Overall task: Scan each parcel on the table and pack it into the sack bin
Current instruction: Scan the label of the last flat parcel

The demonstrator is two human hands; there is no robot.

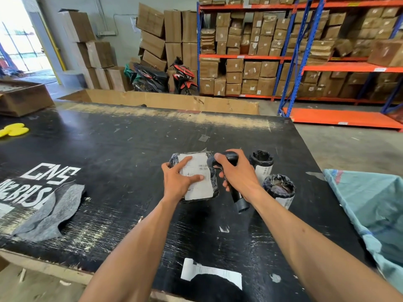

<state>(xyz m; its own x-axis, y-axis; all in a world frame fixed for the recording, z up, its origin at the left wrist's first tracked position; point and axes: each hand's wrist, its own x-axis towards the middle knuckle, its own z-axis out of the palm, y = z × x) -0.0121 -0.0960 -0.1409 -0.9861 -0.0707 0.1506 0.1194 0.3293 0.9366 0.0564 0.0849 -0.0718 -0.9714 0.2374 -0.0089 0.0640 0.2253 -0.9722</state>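
A black-wrapped parcel point(204, 186) with a white shipping label lies on the black table point(122, 149). My left hand point(180, 179) holds it by its left side, thumb and forefinger lying across the label. My right hand point(236, 171) grips a black handheld scanner point(236, 196), its head pointing left at the label's barcode. Two more black-wrapped cylindrical parcels stand just right of the scanner, one farther point(262, 165) and one nearer point(280, 189). The teal sack bin point(375, 212) hangs open at the table's right edge.
A grey felt cloth point(52, 212) lies at the table's left, a yellow object point(13, 130) at the far left, a torn paper label point(211, 274) near the front edge. A cardboard bin point(165, 101) stands behind the table; shelving with boxes and a motorbike beyond.
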